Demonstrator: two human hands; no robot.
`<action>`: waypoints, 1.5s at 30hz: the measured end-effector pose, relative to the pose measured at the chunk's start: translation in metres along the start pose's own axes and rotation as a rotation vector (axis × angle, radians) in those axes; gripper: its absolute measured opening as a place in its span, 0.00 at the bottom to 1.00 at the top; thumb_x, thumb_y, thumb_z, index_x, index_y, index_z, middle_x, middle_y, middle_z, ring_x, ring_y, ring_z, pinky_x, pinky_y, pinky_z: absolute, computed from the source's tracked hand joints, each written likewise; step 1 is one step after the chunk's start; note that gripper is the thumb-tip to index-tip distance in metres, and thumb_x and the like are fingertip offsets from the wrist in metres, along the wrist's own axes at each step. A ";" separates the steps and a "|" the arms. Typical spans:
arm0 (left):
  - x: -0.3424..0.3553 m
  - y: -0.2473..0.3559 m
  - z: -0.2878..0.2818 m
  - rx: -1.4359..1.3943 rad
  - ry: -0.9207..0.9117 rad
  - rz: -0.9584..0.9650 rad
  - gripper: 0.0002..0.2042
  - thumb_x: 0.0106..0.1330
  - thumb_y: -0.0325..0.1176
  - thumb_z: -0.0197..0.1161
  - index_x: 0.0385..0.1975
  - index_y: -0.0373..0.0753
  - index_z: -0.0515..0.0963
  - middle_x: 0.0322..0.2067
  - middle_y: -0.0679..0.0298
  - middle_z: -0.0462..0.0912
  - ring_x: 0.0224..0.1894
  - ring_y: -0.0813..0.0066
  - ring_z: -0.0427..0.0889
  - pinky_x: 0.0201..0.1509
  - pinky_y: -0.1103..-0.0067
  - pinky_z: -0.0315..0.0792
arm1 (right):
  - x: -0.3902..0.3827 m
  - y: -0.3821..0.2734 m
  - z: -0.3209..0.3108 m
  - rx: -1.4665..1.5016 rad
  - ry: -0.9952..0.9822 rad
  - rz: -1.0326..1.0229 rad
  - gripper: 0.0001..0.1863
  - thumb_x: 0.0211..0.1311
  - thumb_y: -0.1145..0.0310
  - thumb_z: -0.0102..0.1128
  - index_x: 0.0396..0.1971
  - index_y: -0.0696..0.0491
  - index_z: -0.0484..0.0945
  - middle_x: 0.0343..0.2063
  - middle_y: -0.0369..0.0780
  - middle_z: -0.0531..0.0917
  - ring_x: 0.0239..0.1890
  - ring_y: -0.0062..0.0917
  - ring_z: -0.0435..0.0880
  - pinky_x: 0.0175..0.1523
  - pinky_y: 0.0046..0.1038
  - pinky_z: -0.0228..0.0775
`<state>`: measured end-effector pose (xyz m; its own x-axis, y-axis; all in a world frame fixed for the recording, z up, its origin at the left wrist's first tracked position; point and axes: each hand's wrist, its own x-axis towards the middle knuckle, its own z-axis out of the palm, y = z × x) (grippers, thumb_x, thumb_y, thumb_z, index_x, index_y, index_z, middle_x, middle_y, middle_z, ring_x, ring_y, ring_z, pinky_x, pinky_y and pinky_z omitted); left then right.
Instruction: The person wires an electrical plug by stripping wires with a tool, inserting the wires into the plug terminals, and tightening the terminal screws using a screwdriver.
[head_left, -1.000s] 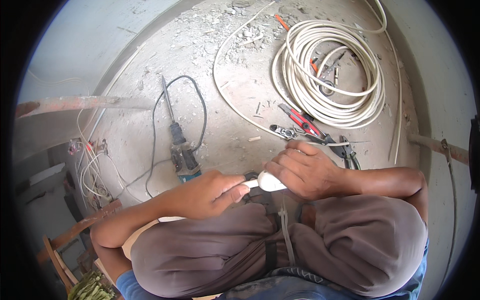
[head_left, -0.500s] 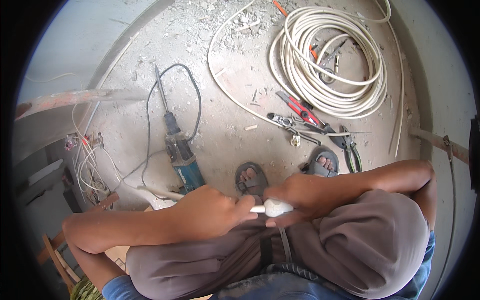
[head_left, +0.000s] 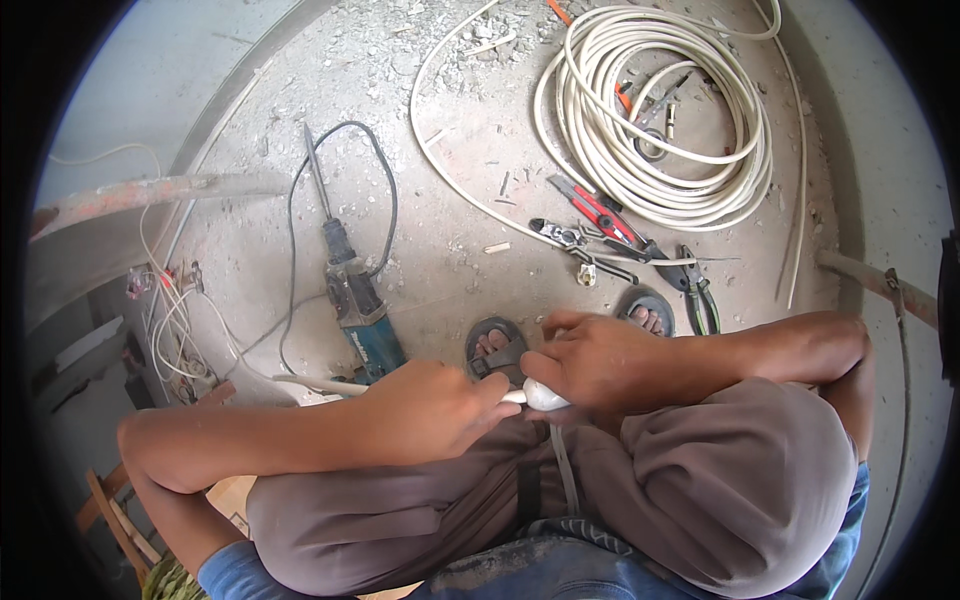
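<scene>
Teal-and-black power tool with a long metal bit [head_left: 350, 290]: lies on the dusty grey floor [head_left: 455, 290], a thin dark cord [head_left: 394, 200] looping across its bit
Thick coil of white cable [head_left: 588, 120]: flat on the floor, a small dark ring-shaped roll [head_left: 650, 146] inside it
Red-and-black utility knife [head_left: 592, 204]: just below the coil
Green-and-black-handled pliers [head_left: 704, 305]: near the knife
Broken grey rubble [head_left: 410, 62]: scattered along the far floor
Tangled thin white wires [head_left: 182, 345]: by the left wall [head_left: 150, 110]
</scene>
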<state>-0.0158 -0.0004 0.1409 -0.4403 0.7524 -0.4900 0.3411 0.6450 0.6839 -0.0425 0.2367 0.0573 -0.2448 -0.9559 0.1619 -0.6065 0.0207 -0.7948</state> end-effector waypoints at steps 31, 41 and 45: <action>0.016 -0.009 -0.013 -0.003 0.216 -0.045 0.12 0.75 0.38 0.56 0.37 0.34 0.73 0.14 0.52 0.76 0.15 0.48 0.77 0.19 0.63 0.70 | 0.005 0.012 -0.058 0.308 0.040 0.141 0.23 0.62 0.55 0.69 0.44 0.58 0.76 0.28 0.40 0.83 0.32 0.28 0.85 0.42 0.28 0.74; 0.014 0.000 -0.009 0.336 0.026 -0.051 0.11 0.72 0.36 0.60 0.31 0.36 0.73 0.20 0.51 0.78 0.18 0.50 0.78 0.20 0.63 0.69 | 0.008 0.029 -0.004 0.820 -0.186 0.146 0.12 0.59 0.64 0.69 0.26 0.57 0.78 0.19 0.41 0.81 0.22 0.25 0.82 0.30 0.32 0.71; 0.010 -0.009 -0.007 0.331 0.180 -0.004 0.11 0.70 0.36 0.61 0.30 0.36 0.72 0.21 0.54 0.80 0.18 0.53 0.79 0.20 0.65 0.69 | 0.014 0.039 -0.015 1.229 -0.516 0.385 0.23 0.70 0.49 0.62 0.37 0.57 0.81 0.31 0.36 0.86 0.35 0.22 0.84 0.40 0.24 0.75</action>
<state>-0.0285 0.0004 0.1340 -0.5712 0.7330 -0.3693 0.5761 0.6785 0.4558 -0.0807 0.2284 0.0375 0.2248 -0.9535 -0.2007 0.5485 0.2941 -0.7827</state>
